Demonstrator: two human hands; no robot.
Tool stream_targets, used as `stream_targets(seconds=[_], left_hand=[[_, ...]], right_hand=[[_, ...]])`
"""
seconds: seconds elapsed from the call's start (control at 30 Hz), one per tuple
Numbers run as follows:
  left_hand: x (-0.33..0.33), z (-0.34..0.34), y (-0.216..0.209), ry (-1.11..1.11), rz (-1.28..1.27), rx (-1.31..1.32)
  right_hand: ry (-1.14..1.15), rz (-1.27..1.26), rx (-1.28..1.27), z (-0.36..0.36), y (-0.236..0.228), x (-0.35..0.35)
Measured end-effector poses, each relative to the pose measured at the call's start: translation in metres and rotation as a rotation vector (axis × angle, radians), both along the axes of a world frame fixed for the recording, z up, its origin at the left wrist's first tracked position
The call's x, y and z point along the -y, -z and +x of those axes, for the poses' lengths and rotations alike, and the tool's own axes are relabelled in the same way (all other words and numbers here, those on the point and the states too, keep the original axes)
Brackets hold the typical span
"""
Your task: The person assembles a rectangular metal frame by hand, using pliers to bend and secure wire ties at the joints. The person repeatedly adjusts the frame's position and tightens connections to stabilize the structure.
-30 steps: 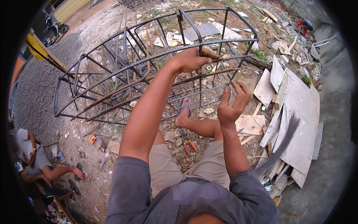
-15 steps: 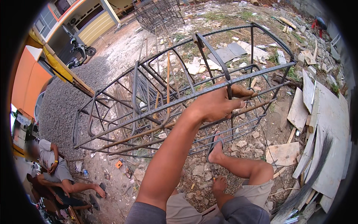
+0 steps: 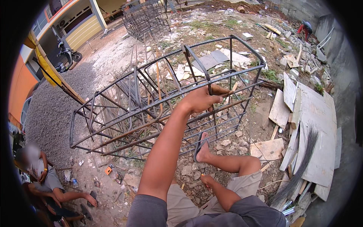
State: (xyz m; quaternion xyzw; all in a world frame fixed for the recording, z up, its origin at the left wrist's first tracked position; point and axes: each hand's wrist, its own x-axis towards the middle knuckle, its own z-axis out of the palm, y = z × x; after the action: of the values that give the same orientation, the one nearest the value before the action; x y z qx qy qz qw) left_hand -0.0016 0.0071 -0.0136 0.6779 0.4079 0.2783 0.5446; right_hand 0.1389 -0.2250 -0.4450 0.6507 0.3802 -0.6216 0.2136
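Observation:
A long rebar cage of ribbed bars and bent stirrups stretches across the view in front of me. My left hand reaches over its near side, fingers curled around the upright leg of a stirrup just below the upper bar, thumb and forefinger pointing right. Low between my knees, my right hand is closed on a tool with an orange-yellow handle; its working end is too small to make out. A thin dark wire runs down from the cage's right part. My sandalled foot stands under the cage's near edge.
Weathered boards and a bundle of thin wires lie on the right. A gravel heap rises at left, with seated people below it. More cages stand far back. A person bends over rubble far right.
The view has swung, so the cage sits further left and lower. My left hand keeps its place on the stirrup. My right hand with the tool has shifted slightly left in view.

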Motion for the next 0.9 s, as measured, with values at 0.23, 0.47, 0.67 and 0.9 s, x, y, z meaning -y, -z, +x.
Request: stream_targets(seconds=[0.23,0.47,0.67,0.9], left_hand=[[0.006,-0.002,0.005,-0.042,0.019,-0.085],[0.001,0.001,-0.001,0.008,0.051,-0.038],[0.0,-0.002,0.009,0.029,0.077,-0.013],[0.003,0.001,0.007,0.015,0.045,-0.006]], right_hand=[[0.305,0.225,-0.652,0.062,-0.083,0.041],[0.32,0.736,-0.905,0.11,-0.229,0.012],[-0.202,1.963,0.129,0.116,-0.285,-0.084],[-0.223,1.994,0.24,0.146,-0.351,-0.127]])
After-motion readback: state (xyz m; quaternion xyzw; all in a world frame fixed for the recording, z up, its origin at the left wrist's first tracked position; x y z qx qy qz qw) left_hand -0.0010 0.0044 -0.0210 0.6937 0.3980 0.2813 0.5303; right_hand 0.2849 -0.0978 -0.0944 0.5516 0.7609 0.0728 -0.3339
